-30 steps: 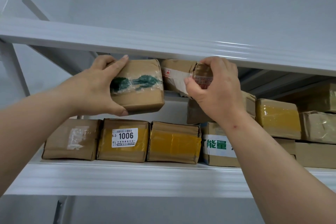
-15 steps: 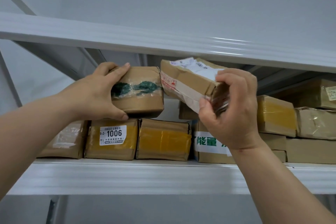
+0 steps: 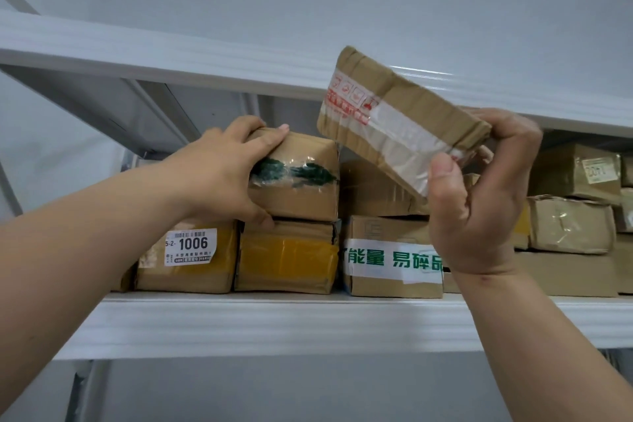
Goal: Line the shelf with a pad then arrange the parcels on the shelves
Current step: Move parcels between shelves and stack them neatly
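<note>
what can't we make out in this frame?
- Head view: parcel behind the "1006" parcel, hidden by the left forearm.
- Green lettering on the white-taped box, end covered by the right hand.
- Label on the far-right parcel: blurred.
- Any shelf pad: not discernible.

Your right hand (image 3: 479, 195) is now out of the shelf bay: the flat parcel with red print and white tape (image 3: 397, 123) goes from tucked under the upper shelf edge a second ago to lifted clear, in the upper right of the frame, tilted with its left end up and overlapping the upper shelf's front lip (image 3: 171, 58). Grip changes from a fingertip pinch to thumb on the near face and fingers curled over the right end.

Your left hand (image 3: 222, 175) brings the parcel with the green-marked tape (image 3: 298, 178) down from mid-air; it now sits on the yellow-taped parcel (image 3: 286, 257), just right of the one labelled 1006 (image 3: 186, 257).
</note>
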{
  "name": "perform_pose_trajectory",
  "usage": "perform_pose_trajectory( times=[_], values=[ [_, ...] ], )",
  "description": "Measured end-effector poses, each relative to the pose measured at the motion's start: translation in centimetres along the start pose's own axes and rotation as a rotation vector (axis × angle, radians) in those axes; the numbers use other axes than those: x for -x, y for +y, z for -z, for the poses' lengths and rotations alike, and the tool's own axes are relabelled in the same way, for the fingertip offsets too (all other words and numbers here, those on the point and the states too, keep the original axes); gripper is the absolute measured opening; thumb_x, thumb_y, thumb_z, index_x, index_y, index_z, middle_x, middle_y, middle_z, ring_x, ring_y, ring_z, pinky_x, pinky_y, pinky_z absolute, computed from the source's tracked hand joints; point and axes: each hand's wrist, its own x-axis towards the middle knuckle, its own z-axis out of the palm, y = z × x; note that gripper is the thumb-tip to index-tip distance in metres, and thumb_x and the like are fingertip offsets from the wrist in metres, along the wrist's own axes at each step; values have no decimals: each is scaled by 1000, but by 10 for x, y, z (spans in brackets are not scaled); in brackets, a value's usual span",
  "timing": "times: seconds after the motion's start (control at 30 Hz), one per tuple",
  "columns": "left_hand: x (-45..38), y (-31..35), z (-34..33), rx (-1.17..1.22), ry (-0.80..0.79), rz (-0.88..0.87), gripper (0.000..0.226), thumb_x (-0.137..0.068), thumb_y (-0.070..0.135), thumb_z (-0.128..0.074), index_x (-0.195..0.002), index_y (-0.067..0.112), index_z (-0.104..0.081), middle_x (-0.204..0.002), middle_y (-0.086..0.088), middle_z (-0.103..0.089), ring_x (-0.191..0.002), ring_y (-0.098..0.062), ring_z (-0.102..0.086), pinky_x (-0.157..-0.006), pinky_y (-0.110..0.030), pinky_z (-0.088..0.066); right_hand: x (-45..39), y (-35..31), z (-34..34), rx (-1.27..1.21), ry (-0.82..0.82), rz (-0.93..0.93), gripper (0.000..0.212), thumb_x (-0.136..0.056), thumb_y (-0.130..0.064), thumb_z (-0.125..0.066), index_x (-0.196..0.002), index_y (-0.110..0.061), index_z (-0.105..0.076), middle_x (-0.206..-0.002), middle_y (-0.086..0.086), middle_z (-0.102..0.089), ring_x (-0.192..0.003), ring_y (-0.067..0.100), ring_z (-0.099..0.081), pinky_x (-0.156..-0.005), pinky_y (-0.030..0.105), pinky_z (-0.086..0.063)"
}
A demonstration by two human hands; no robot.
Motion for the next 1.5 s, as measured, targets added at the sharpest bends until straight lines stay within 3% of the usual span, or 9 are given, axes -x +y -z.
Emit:
perform_pose_trajectory(
  times=[0.23,0.3,0.4,0.63,0.83,1.0,1.27,1.37,1.5],
  values=[
    [-6,16,-12,90,-41,80,119,-66,79,-66,-152,49,11,-160,20,12,-146,-31,-18,-119,-50,-27,2,11,14,41,0,-40,34,-84,-31,-53,-110,-10,-45,-105,21,-47,-89,44,-51,-71,55,-46],
    [-4,22,-14,66,-15,104,111,-65,90,-45,-151,49,12,-162,17,14,-150,-33,-6,-120,-56,-21,-1,10,21,-18,54,-60,25,-84,-29,-52,-107,-23,-43,-101,25,-48,-86,36,-52,-71,48,-46],
    [-3,44,-12,-30,135,82,97,-74,88,-32,-153,47,6,-164,12,9,-152,-27,8,-121,-60,-6,-3,15,34,-54,144,-80,27,-83,-23,-47,-107,-27,-36,-97,3,-45,-84,8,-47,-75,22,-40],
    [-30,130,-12,-52,283,-200,82,-89,73,-38,-156,35,-10,-164,6,-13,-150,-19,-11,-123,-50,-6,1,46,58,-77,165,-191,24,-83,-23,-45,-104,-30,-35,-95,-11,-41,-83,-7,-46,-75,11,-38],
    [-73,163,-21,152,203,-67,85,-80,79,-45,-151,38,-23,-150,11,-42,-141,-21,-34,-118,-57,-17,6,72,75,-67,161,-248,23,-83,-27,-45,-103,-33,-37,-95,-5,-43,-84,3,-45,-76,17,-38],
    [-72,156,-16,151,177,51,71,-86,58,-53,-149,37,-27,-138,8,-53,-137,-21,-38,-118,-53,-9,3,77,80,-88,102,-260,24,-84,-30,-48,-105,-33,-37,-96,0,-47,-83,-6,-49,-73,8,-39],
    [-66,143,-7,327,179,112,21,-88,36,-53,-109,39,-51,-95,15,-61,-110,-15,-51,-117,-49,-10,-10,80,73,20,12,-243,21,-85,-41,-51,-104,-40,-43,-96,17,-54,-85,40,-54,-70,52,-47],
    [-66,144,-7,355,183,125,17,-91,32,-49,-107,37,-52,-84,15,-61,-101,-14,-54,-118,-47,-8,-12,80,73,75,-25,-152,29,-85,-35,-53,-105,-15,-54,-92,3,-48,-82,36,-51,-70,43,-43],
    [-66,145,-8,325,209,122,13,-94,36,-45,-106,36,-49,-85,11,-65,-104,-17,-56,-116,-44,-11,-19,68,68,159,-99,-19,30,-82,-32,-53,-100,-8,-56,-91,-17,-36,-88,16,-41,-76,31,-35]
  ],
)
